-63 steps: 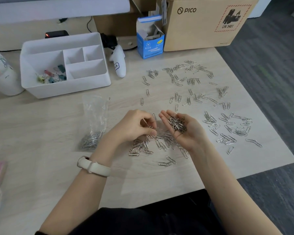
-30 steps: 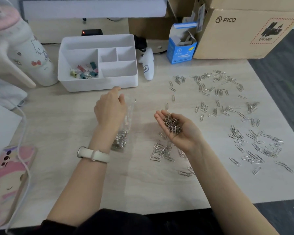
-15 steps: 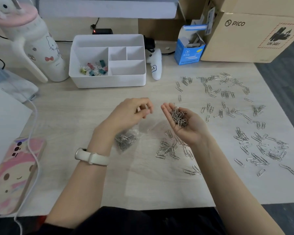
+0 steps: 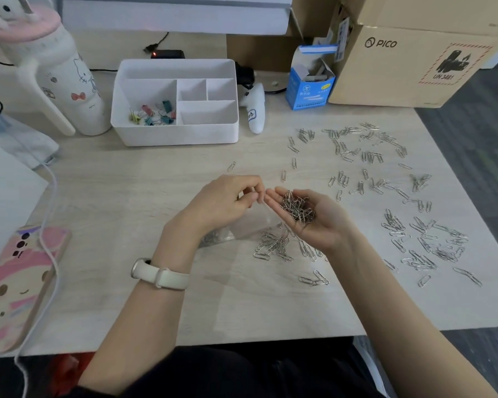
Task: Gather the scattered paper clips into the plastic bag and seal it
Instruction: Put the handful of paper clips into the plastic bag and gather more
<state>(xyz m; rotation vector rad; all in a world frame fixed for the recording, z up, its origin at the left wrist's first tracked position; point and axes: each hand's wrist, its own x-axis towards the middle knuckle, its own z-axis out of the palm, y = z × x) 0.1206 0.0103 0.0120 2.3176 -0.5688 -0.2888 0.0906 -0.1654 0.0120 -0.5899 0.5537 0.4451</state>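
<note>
My right hand point(image 4: 318, 218) is cupped palm up and carries a pile of silver paper clips point(image 4: 296, 208). My left hand point(image 4: 223, 201) pinches the mouth of the clear plastic bag point(image 4: 242, 229) just left of the right fingertips. The bag hangs down to the table under both hands, with some clips in its bottom end point(image 4: 213, 239). More loose clips point(image 4: 276, 244) lie on the table below my hands. Many scattered clips point(image 4: 365, 150) cover the right half of the table, with a dense patch at the right point(image 4: 431, 245).
A white divided organizer point(image 4: 174, 133) with coloured binder clips stands at the back. Beside it are a white controller point(image 4: 255, 110), a blue box point(image 4: 309, 87) and a cardboard box point(image 4: 408, 67). A bottle point(image 4: 69, 90) and a phone point(image 4: 15, 285) lie at the left.
My left hand left the clips on the table, took hold of the bag and lifted its mouth up to my right fingertips. My right hand kept its pile of clips.
</note>
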